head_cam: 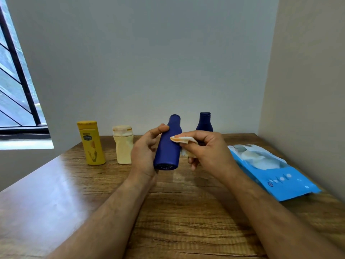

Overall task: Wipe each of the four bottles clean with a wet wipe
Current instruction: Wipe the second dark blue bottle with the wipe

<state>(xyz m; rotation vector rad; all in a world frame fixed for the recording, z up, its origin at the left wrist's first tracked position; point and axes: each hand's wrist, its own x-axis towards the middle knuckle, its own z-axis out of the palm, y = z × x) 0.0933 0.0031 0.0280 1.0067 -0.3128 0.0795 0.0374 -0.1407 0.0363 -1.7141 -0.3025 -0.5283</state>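
Fingers (pixel 194 136) of right hand (pixel 209 152) pinch wipe (pixel 183 140) vs tilted blue bottle (pixel 169 146), mid-table, gripped by left hand (pixel 144 156); prob light, stiff, slick w/ moisture, so hold round body.

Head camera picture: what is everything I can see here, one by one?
Held bottle: 1, dark blue, lifted above the table, tilted.
Standing blue bottle: 1, dark blue, at the back by the wall.
Yellow bottle: 1, yellow, back left.
Cream bottle: 1, pale cream, right of the yellow one.
Wet wipe: 1, white with orange stain, against the held bottle.
Wipe pack: 1, light blue, right side.
Table: 1, brown wood.
Window: 1, dark frame, left.
Left hand: grips the held bottle.
Right hand: pinches the wipe.
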